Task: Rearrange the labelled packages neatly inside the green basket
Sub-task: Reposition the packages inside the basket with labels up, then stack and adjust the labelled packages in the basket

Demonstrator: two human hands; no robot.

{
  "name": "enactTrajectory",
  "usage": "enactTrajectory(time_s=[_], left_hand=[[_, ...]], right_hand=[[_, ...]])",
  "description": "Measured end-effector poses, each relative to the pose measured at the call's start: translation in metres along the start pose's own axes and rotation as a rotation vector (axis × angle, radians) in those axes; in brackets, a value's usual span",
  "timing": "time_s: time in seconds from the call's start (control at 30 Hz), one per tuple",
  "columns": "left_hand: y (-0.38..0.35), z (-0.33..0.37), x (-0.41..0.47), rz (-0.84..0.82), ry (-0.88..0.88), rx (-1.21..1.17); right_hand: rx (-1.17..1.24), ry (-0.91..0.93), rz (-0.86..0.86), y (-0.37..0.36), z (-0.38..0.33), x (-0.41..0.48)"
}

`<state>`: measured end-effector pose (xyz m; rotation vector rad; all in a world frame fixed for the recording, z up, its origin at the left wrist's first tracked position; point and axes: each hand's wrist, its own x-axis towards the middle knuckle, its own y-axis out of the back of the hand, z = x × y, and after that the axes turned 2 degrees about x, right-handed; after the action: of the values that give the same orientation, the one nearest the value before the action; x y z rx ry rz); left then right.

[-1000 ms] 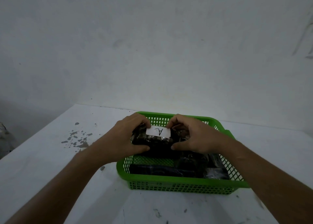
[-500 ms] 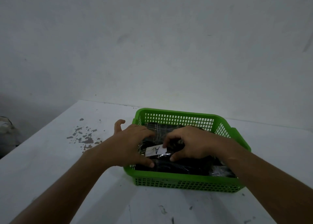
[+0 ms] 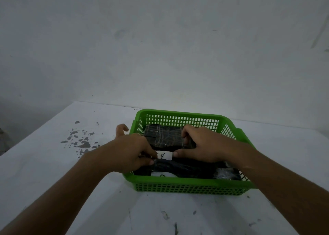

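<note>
Both hands sit low in the basket [image 3: 179, 187], centre-right of the frame, w/ several dark wrapped packages inside. The left hand [image 3: 132, 152] pinches the left end of the "A" package [image 3: 165, 156], thumb and fingers closed on it; its label shows between the two hands. The right hand [image 3: 204, 145] closes on the right end, fingers curled over the far side against a rear package [image 3: 163, 135] w/ a patterned wrap.

Risks, as I judge them:
- Film looks slick, so a grip at the ends only could slip and let A drop skewed across the front package [image 3: 178, 169].
- Pushing A down into a tight gap could crumple or hide its label (the front label is already half hidden by the wall).
- Fingers dragging on the rear package could knock it out of line.
- Basket is light; a sideways shove could slide it on the tabletop [image 3: 53, 172].
</note>
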<state>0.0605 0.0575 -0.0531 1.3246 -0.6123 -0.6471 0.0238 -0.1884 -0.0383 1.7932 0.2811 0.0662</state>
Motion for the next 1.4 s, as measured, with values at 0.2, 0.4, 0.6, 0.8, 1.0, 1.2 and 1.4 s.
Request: enactTrajectory(time_s=[0.2,0.4,0.6,0.8,1.0,1.2,1.4], left_hand=[[0.004,0.003,0.005,-0.056,0.018,0.148],[0.005,0.005,0.014,-0.123,0.075,0.194],[0.006,0.015,0.025,0.006,0.132,0.384],[0.004,0.013,0.025,0.072,0.144,0.248],[0.004,-0.001,0.02,0.031,0.119,0.074],[0.0,-0.013,0.012,0.081,0.106,0.054],[-0.002,-0.022,0.016,0.146,0.098,0.04]], right_hand=[[0.06,0.087,0.007,0.007,0.007,-0.005],[-0.023,0.16,0.005,0.017,0.011,-0.01],[-0.103,0.156,0.06,0.003,0.01,-0.013],[0.268,0.043,0.11,0.011,0.006,-0.007],[0.09,-0.076,0.053,0.028,0.004,0.03],[-0.215,-0.154,-0.234,0.027,-0.014,0.062],[-0.347,-0.176,-0.261,0.014,-0.023,0.08]])
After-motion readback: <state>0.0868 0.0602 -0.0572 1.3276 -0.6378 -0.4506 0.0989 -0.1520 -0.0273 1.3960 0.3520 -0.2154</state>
